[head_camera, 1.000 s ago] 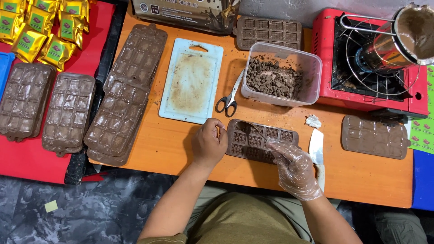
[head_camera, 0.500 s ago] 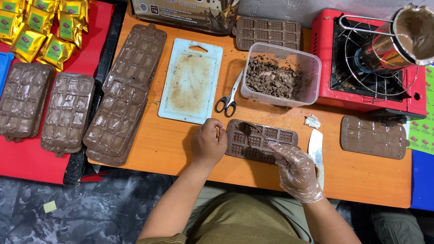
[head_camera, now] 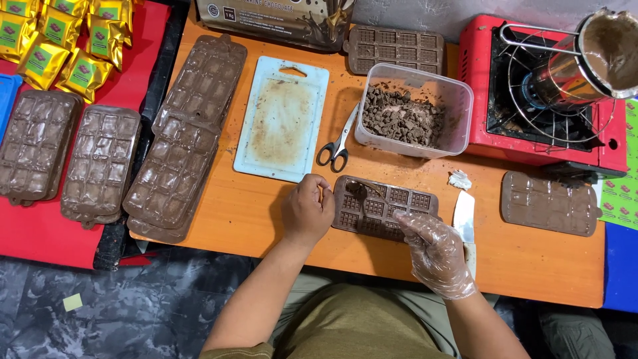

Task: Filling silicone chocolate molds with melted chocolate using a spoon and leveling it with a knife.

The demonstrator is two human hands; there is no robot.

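Near the lower middle of the frame, on the orange table (head_camera: 266, 219), lay a brown chocolate mould (head_camera: 382, 207) with small waffle-patterned cavities. The left hand (head_camera: 308, 211), bare, was curled narrow at the mould's left edge, pinching a thin tool (head_camera: 367, 189) whose tip reached over the mould's upper left cavities; what kind of tool it was could not be told. The right hand (head_camera: 435, 252), in a clear plastic glove, rested its spread fingertips on the mould's lower right corner and gripped nothing. Just right of that hand a white scraper (head_camera: 464, 216) lay flat on the table, with a small crumpled white scrap (head_camera: 459, 179) above it.

Above the mould stood a clear plastic tub (head_camera: 452, 113) of chopped chocolate pieces, scissors (head_camera: 337, 147) leaning at its left side, and a smeared white cutting board (head_camera: 282, 119) further left. Filled moulds (head_camera: 186, 146) overlapped in a stack at centre left, more of them (head_camera: 66, 156) on the red mat at far left, and gold packets (head_camera: 60, 40) filled the upper left corner. At upper right a red gas stove (head_camera: 475, 73) carried a metal pot (head_camera: 598, 53) of melted chocolate; another filled mould (head_camera: 548, 203) lay below it.
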